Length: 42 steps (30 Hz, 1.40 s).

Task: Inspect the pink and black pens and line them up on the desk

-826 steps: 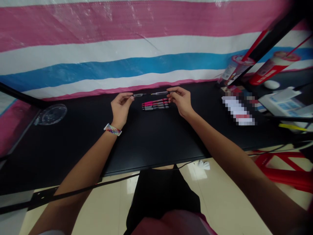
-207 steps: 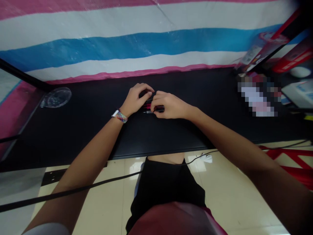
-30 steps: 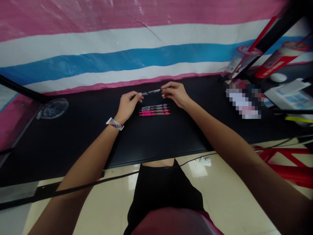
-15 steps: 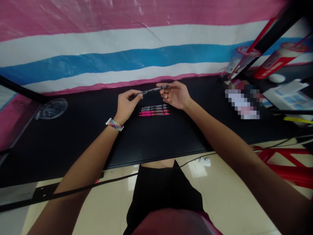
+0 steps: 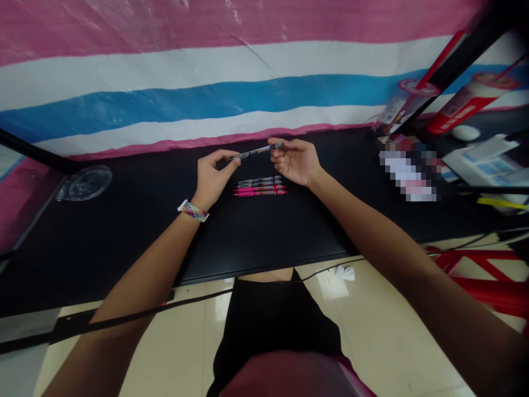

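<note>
A black and clear pen [image 5: 259, 150] is held lengthwise between my two hands, above the dark table. My left hand [image 5: 214, 175], with a multicoloured band on the wrist, pinches the pen's left end between thumb and fingers. At the other end, my right hand [image 5: 298, 160] grips it with the fingertips, the remaining fingers curled below. Just nearer to me lie several pens in a close row on the table: dark clear ones [image 5: 259, 182] at the back and pink-red ones [image 5: 260, 191] in front.
The black table [image 5: 264, 237] backs onto a striped plastic sheet [image 5: 248, 94]. A clear plastic lid [image 5: 90, 183] lies at the left. Cups with red straws, one clear [image 5: 403, 107] and one red [image 5: 471, 105], stand at the right near a blurred-out item [image 5: 409, 171]. A black cable crosses below the table edge.
My right thumb and fingers have closed more tightly on the pen's right end. The pen and my left hand stay almost in place; the whole view shifts slightly.
</note>
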{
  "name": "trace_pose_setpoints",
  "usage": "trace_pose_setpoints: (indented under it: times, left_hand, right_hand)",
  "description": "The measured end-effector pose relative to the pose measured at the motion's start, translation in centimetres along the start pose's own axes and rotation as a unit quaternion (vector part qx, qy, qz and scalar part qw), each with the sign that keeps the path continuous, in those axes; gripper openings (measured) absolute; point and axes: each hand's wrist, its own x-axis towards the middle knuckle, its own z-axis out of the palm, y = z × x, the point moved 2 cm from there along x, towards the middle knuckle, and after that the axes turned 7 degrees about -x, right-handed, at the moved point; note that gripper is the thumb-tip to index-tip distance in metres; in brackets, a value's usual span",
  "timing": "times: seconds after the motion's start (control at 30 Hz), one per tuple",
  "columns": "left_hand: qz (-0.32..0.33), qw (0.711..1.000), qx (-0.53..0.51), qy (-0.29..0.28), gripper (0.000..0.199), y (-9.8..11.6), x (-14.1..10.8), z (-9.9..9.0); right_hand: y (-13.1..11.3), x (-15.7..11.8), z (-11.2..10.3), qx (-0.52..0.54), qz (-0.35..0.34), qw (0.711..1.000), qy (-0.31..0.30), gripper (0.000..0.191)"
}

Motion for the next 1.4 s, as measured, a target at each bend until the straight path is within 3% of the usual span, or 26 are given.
trace_pose_setpoints:
  times: [0.5,0.67,0.87,1.13,1.4]
  left_hand:
    - [0.003,1.0,-0.001,0.007,0.028,0.2,0.1,-0.1]
    - [0.007,1.0,-0.001,0.007,0.023,0.4,0.0,0.0]
    - [-0.004,1.0,-0.007,0.007,0.038,0.7,0.0,0.2]
    - [-0.017,1.0,-0.011,0.006,0.037,0.4,0.0,0.2]
    - [-0.012,1.0,-0.02,0.008,0.038,0.5,0.1,0.1]
  right_hand:
    - [-0.3,-0.2,0.7,-0.077,-0.041,0.996,0.03,0.028]
    - [-0.5,-0.3,0.7,-0.047,-0.032,0.998,0.042,0.027]
    - [-0.4,-0.3,1.0,-0.026,-0.022,0.997,0.067,0.022]
    - [-0.5,-0.3,1.0,-0.095,-0.059,0.993,0.034,0.037]
    - [0.0,-0.1,0.9,-0.054,-0.058,0.996,0.028,0.032]
